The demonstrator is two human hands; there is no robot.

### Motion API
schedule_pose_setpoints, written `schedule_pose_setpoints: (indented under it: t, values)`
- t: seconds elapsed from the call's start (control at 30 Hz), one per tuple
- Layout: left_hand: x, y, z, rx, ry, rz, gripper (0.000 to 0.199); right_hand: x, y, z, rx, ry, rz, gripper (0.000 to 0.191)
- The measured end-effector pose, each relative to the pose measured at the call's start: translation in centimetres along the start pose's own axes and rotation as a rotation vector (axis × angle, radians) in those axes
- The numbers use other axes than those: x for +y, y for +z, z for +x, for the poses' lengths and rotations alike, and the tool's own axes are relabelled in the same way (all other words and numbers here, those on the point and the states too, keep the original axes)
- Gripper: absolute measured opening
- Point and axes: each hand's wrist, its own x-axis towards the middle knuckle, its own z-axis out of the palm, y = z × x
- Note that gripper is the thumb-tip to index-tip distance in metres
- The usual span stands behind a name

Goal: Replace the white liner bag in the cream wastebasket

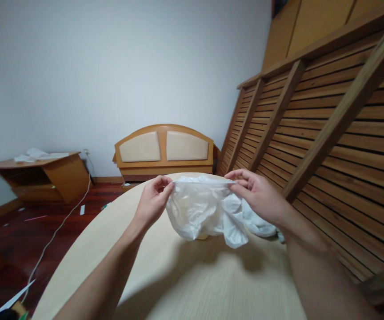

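Observation:
A thin white translucent plastic bag hangs crumpled above the round pale wooden table, its top edge stretched straight between my hands. My left hand pinches the left end of that edge between thumb and fingers. At the right end, my right hand holds the edge with thumb and fingertips. Behind and to the right of the bag, more white crumpled plastic lies on the table, partly hidden by my right hand. Something yellowish shows under the bag, too covered to make out.
Large slatted wooden panels lean along the right side. A headboard with cream pads stands against the far wall. At the left, a low wooden cabinet carries white sheets, and a cable runs over the dark red floor.

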Motion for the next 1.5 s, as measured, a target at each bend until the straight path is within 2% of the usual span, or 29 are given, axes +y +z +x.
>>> schedule_pose_setpoints:
  t: [0.1,0.2,0.37,0.53,0.67,0.87,1.17,1.27,1.5]
  values:
    - [-1.1,-0.1,0.6,0.024,-0.06,-0.038,0.037,0.6,-0.5,0.5,-0.021,0.112,0.123,0.025]
    - [-2.4,0.0,1.1,0.054,-0.145,-0.107,0.048,1.4,-1.0,1.1,0.012,0.192,0.134,0.03]
    - [-4.7,0.5,1.7,0.085,-0.191,-0.121,0.054,3.8,-1.5,2.2,0.076,0.177,0.043,0.034]
    - [-6.2,1.1,1.9,0.011,-0.21,-0.086,0.057,7.0,-0.8,3.3,0.086,0.213,0.102,0.038]
    - [-6.4,1.7,1.5,-0.057,-0.255,-0.069,0.06,8.4,0.6,3.4,0.041,0.229,0.153,0.037]
    - [-5.6,2.1,0.9,-0.119,-0.293,-0.027,0.055,8.9,1.9,3.3,-0.019,0.244,0.172,0.035]
    - [-4.6,1.2,1.1,-0.138,-0.25,0.108,0.035,9.1,-0.1,3.3,-0.129,0.289,0.152,0.035]
    - [-5.0,1.0,1.4,-0.131,-0.232,0.108,0.036,9.3,-0.5,3.4,-0.14,0.313,0.177,0.037]
    - [-6.9,1.1,1.5,-0.138,-0.311,0.099,0.047,10.2,-0.2,3.6,-0.129,0.285,0.134,0.04]
